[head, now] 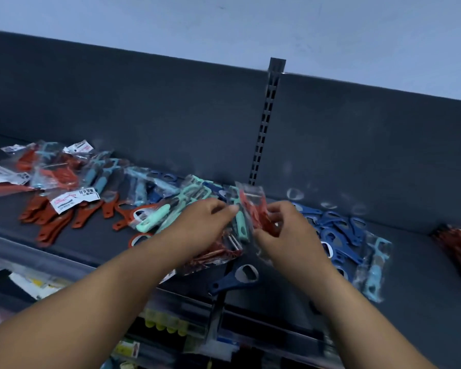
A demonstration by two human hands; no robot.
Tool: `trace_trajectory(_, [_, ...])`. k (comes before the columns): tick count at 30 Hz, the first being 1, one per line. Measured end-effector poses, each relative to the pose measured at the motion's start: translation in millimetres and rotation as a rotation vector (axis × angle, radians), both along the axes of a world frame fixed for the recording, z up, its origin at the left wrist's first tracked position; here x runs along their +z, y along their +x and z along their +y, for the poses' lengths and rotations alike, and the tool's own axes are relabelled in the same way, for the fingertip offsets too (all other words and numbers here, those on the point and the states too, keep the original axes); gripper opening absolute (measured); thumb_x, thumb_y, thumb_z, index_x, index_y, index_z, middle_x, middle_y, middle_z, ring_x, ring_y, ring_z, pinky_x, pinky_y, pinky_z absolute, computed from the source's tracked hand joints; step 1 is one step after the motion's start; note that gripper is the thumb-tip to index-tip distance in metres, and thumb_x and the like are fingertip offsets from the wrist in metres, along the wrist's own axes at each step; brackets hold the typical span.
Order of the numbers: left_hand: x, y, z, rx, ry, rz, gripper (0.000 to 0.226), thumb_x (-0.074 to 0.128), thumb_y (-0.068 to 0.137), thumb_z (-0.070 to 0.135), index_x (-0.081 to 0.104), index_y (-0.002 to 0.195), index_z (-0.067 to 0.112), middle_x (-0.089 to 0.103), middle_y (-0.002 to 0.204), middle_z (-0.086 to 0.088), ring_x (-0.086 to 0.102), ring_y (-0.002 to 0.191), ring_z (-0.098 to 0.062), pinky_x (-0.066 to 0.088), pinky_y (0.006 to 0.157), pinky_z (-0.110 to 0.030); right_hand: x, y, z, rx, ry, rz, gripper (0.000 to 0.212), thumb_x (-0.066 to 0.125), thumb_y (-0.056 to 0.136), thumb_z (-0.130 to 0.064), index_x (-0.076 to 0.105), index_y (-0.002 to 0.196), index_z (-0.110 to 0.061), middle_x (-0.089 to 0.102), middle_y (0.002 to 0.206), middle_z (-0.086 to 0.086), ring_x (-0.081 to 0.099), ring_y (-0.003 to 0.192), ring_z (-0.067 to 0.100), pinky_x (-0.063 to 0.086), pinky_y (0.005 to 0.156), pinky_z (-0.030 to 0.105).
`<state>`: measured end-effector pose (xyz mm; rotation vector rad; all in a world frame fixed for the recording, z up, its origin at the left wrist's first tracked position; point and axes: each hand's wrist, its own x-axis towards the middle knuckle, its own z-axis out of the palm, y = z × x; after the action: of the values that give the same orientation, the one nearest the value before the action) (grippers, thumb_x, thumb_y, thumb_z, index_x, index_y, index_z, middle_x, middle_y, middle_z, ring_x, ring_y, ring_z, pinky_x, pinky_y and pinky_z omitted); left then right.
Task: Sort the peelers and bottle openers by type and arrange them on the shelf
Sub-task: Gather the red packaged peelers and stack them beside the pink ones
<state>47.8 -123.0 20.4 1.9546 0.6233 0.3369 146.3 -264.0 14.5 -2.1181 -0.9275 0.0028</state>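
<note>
Both hands meet over the middle of the dark shelf. My left hand pinches a bagged mint-green peeler. Beside it my right hand grips a bagged red peeler. Under the hands lie bagged red peelers and a single dark blue bottle opener near the front edge. A heap of blue bottle openers sits to the right. On the left lies a mixed pile of bagged peelers and loose red bottle openers.
A slotted upright post divides the dark back panel. More red items lie at the far right. A light blue bagged peeler rests at the blue heap's edge. Lower shelves with goods show below the front rail.
</note>
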Motion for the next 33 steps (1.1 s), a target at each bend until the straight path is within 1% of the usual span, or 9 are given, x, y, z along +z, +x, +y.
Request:
trace_trajectory(3, [5, 6, -5, -0.031, -0.472, -0.135, 0.03, 0.055, 0.093, 0.039, 0.069, 0.102, 0.014, 0.073, 0.099, -0.006, 0.067, 0.091, -0.02, 0.053, 0.087, -0.037, 4, -7, 21, 0.121, 0.132, 0.087, 0.032, 0.077, 0.075, -0.025, 0.051, 0.091, -0.035, 0.064, 0.087, -0.014, 0.062, 0.081, 0.001, 0.052, 0.076, 0.026])
trace_trajectory(7, [3, 5, 5, 0.194, -0.512, -0.219, 0.02, 0.046, 0.095, 0.006, 0.066, 0.096, 0.009, 0.072, 0.094, -0.02, 0.068, 0.083, -0.033, 0.056, 0.075, -0.045, -1, -14, 34, 0.302, 0.128, 0.14, 0.033, 0.077, 0.077, -0.023, 0.051, 0.09, -0.04, 0.062, 0.088, -0.02, 0.06, 0.085, -0.004, 0.05, 0.079, 0.021])
trace_trajectory(11, [9, -10, 40, 0.188, -0.468, -0.142, 0.02, 0.04, 0.096, 0.002, 0.059, 0.095, 0.01, 0.074, 0.081, -0.014, 0.066, 0.068, -0.026, 0.051, 0.066, -0.036, -2, -2, 30, 0.357, -0.236, -0.111, 0.033, 0.071, 0.081, -0.033, 0.054, 0.109, -0.035, 0.052, 0.108, -0.019, 0.045, 0.112, 0.006, 0.038, 0.09, 0.021])
trace_trajectory(16, [20, -21, 80, 0.076, -0.474, -0.043, 0.022, 0.04, 0.095, 0.0, 0.058, 0.107, 0.002, 0.073, 0.088, -0.02, 0.065, 0.075, -0.029, 0.05, 0.072, -0.038, -9, -10, 51, 0.469, -0.649, -0.247, 0.049, 0.07, 0.08, -0.034, 0.054, 0.126, -0.032, 0.047, 0.128, -0.004, 0.033, 0.124, 0.019, 0.031, 0.105, 0.041])
trace_trajectory(20, [21, -21, 102, -0.026, -0.477, 0.032, 0.02, 0.041, 0.096, 0.003, 0.06, 0.103, 0.004, 0.074, 0.08, -0.015, 0.069, 0.059, -0.019, 0.052, 0.058, -0.031, -12, -16, 63, 0.368, -0.702, -0.179, 0.062, 0.066, 0.086, -0.025, 0.039, 0.138, -0.044, 0.033, 0.141, -0.012, 0.023, 0.131, 0.016, 0.022, 0.107, 0.035])
trace_trajectory(24, [17, -24, 129, -0.122, -0.477, 0.068, 0.021, 0.043, 0.097, 0.004, 0.062, 0.105, 0.002, 0.074, 0.088, -0.016, 0.067, 0.066, -0.021, 0.051, 0.063, -0.033, -12, -24, 74, 0.238, -0.752, -0.16, 0.062, 0.057, 0.089, -0.016, 0.037, 0.136, -0.052, 0.037, 0.135, -0.012, 0.027, 0.128, 0.015, 0.022, 0.098, 0.03])
trace_trajectory(27, [14, -28, 145, -0.18, -0.497, 0.071, 0.019, 0.043, 0.096, 0.005, 0.061, 0.102, 0.002, 0.074, 0.081, -0.015, 0.066, 0.068, -0.023, 0.05, 0.066, -0.034, -17, -34, 84, 0.077, -0.731, -0.22, 0.051, 0.055, 0.087, -0.015, 0.046, 0.129, -0.044, 0.046, 0.126, -0.006, 0.036, 0.121, 0.018, 0.028, 0.094, 0.031])
trace_trajectory(31, [12, -36, 158, -0.263, -0.53, 0.1, 0.015, 0.044, 0.094, 0.001, 0.058, 0.093, 0.002, 0.071, 0.077, -0.015, 0.064, 0.055, -0.02, 0.05, 0.048, -0.025, -33, -44, 86, -0.121, -0.644, -0.364, 0.033, 0.053, 0.085, -0.015, 0.055, 0.116, -0.028, 0.056, 0.112, 0.001, 0.049, 0.107, 0.026, 0.04, 0.085, 0.034])
trace_trajectory(33, [12, -39, 163, -0.298, -0.534, 0.114, 0.016, 0.043, 0.094, 0.0, 0.058, 0.088, 0.004, 0.071, 0.077, -0.014, 0.064, 0.056, -0.02, 0.05, 0.048, -0.025, -40, -49, 86, -0.137, -0.581, -0.402, 0.025, 0.053, 0.084, -0.011, 0.06, 0.104, -0.024, 0.059, 0.1, 0.003, 0.052, 0.096, 0.027, 0.044, 0.077, 0.033])
